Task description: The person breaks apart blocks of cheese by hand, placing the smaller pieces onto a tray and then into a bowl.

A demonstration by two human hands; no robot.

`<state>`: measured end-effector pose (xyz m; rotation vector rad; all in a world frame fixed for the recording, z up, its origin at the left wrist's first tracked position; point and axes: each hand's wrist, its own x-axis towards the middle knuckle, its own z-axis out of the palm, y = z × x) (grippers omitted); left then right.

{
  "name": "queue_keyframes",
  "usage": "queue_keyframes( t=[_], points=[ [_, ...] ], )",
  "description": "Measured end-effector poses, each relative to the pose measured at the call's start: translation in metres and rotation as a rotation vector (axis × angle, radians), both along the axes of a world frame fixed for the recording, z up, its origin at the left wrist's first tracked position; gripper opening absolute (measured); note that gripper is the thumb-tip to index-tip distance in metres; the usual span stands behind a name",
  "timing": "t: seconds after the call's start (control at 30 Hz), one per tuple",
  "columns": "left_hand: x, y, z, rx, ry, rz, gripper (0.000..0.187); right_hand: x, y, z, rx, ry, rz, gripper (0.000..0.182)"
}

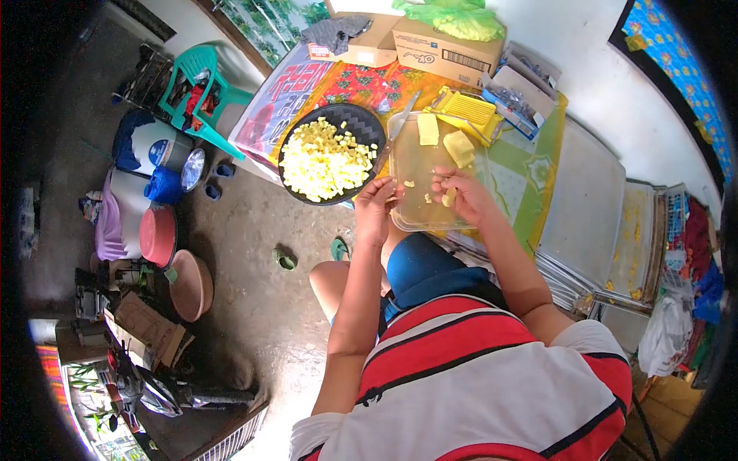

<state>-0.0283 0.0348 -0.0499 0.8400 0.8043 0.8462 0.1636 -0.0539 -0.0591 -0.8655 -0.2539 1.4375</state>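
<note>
Handling of small yellow pieces over the clear tray (pixel 419 213), seen from above. My right hand (pixel 470 198) is closed in a pinch on a pale yellow piece (pixel 449 197), which lies between thumb and fingers above the tray's near part. My left hand (pixel 376 201) is at the tray's left rim, fingers bent; whether its grip encloses anything, I cannot tell. Loose yellow bits (pixel 427 198) lie between the hands; two larger yellow blocks (pixel 460 148) rest beyond my right hand. Diced pieces (pixel 327 161) fill the black round tray (pixel 361 121) at left. In my judgement, the next move calls for a light pinch, the piece appearing soft.
</note>
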Motion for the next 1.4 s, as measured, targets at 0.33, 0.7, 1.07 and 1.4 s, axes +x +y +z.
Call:
queue_keyframes(
  t=[0.33, 0.7, 1.07, 1.4],
  points=[
    [-0.001, -0.005, -0.038, 0.531, 0.594, -0.062, 0.019, -0.007, 0.011, -0.027, -0.235, -0.483, 0.080, 0.027],
    [0.015, -0.014, -0.042, 0.998, 1.004, -0.072, 0.017, 0.006, 0.007, -0.036, -0.109, -0.867, 0.006, 0.030],
    [0.002, -0.030, -0.024, 0.954, 1.059, 0.020, 0.021, 0.006, -0.027, -0.011, -0.428, -1.693, 0.683, 0.044],
    [0.013, -0.045, -0.015, 0.431, 0.520, -0.178, 0.022, 0.002, -0.012, -0.005, -0.125, -1.117, 0.387, 0.046]
  ],
)
